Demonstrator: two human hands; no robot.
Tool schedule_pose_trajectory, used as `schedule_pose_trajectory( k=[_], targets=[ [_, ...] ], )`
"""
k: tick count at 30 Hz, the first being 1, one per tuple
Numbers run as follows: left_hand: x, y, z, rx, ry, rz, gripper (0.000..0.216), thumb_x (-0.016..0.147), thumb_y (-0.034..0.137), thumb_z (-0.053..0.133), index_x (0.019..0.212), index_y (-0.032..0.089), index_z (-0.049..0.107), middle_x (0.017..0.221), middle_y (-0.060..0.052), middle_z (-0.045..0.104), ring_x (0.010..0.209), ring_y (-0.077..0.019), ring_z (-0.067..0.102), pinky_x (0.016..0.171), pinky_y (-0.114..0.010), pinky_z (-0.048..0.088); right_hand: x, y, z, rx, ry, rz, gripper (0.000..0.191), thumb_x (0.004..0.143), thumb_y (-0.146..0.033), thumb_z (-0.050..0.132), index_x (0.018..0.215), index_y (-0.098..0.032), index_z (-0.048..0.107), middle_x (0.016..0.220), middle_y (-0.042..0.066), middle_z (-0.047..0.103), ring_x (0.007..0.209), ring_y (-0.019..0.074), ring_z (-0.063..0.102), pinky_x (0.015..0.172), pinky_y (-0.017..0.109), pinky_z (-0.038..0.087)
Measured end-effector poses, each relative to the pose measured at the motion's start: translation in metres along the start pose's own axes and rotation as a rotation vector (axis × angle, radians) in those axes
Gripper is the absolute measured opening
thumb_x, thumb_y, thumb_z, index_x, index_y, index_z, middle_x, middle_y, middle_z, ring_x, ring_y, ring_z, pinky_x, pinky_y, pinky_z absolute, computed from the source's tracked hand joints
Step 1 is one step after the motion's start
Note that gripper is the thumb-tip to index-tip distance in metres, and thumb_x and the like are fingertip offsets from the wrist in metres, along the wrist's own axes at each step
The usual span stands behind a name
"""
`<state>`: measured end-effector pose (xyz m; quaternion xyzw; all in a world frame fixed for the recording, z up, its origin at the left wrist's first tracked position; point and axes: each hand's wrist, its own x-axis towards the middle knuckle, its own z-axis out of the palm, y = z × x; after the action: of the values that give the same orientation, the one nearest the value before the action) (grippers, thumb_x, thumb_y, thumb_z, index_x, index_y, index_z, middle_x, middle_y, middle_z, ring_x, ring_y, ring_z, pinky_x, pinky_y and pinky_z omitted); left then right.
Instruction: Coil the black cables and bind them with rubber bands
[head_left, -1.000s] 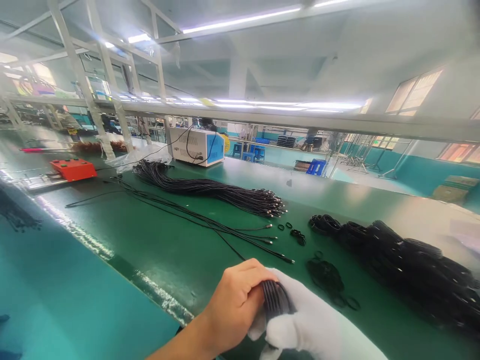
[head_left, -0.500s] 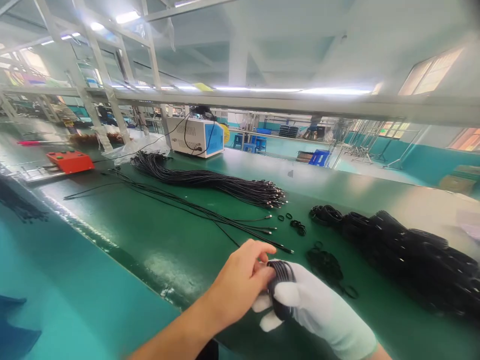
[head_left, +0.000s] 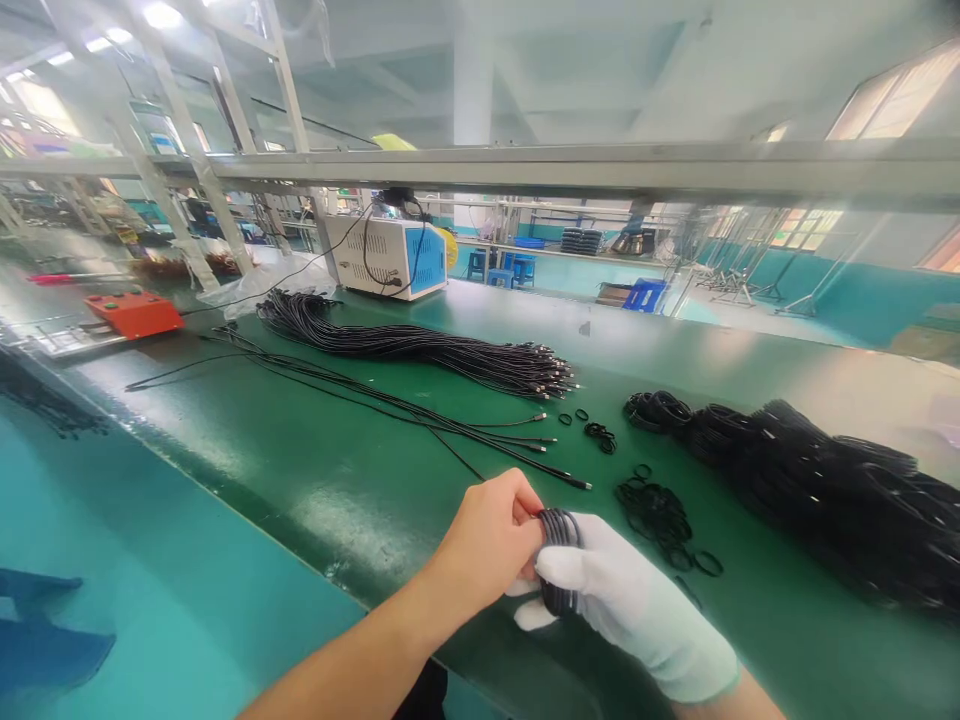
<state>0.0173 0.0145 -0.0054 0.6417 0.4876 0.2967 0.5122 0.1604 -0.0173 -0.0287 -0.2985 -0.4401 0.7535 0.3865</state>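
Observation:
A small coil of black cable [head_left: 559, 530] is wound into a tight loop near the front edge of the green bench [head_left: 300, 470]. My right hand [head_left: 622, 600], in a white glove, is closed around the coil from the right. My bare left hand [head_left: 487, 540] pinches the coil's left side with fingers curled. Both hands meet on the coil just above the bench top. A few loose black cables [head_left: 420, 425] lie stretched out beyond my hands, their plug ends pointing right.
A thick bundle of black cables [head_left: 420, 350] lies across the bench. A heap of coiled cables [head_left: 817, 480] fills the right side, with small black rings [head_left: 660, 510] in front. A white and blue machine [head_left: 386, 257] and an orange box [head_left: 133, 312] stand at the back left.
My view has dropped and the hands sit higher in it. The left hand shifted from gripping over the coil to pinching its side; the gloved hand wrapped further round it.

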Motion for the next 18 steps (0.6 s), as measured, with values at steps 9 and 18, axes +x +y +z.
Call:
schedule_pose_trajectory(
  k=[9, 18],
  targets=[
    [0.001, -0.008, -0.002, 0.087, 0.04, -0.009, 0.006, 0.072, 0.025, 0.055, 0.069, 0.02, 0.053, 0.061, 0.004, 0.06, 0.05, -0.0108, 0.054, 0.043, -0.019, 0.04, 0.001, -0.005, 0.006, -0.048, 0.004, 0.042, 0.028, 0.073, -0.028, 0.066, 0.092, -0.008, 0.062, 0.082, 0.009, 0.059, 0.078, 0.0191, 0.06, 0.068, 0.035, 0.053],
    [-0.024, -0.001, -0.005, 0.402, 0.067, 0.163, 0.009, 0.075, 0.022, 0.057, 0.084, 0.025, 0.057, 0.08, 0.004, 0.06, 0.071, -0.014, 0.052, 0.062, -0.024, 0.038, 0.006, 0.002, -0.002, 0.111, 0.085, -0.064, 0.023, 0.078, -0.034, 0.063, 0.083, -0.011, 0.059, 0.076, 0.005, 0.056, 0.068, 0.0139, 0.053, 0.062, 0.029, 0.046]
  ],
)
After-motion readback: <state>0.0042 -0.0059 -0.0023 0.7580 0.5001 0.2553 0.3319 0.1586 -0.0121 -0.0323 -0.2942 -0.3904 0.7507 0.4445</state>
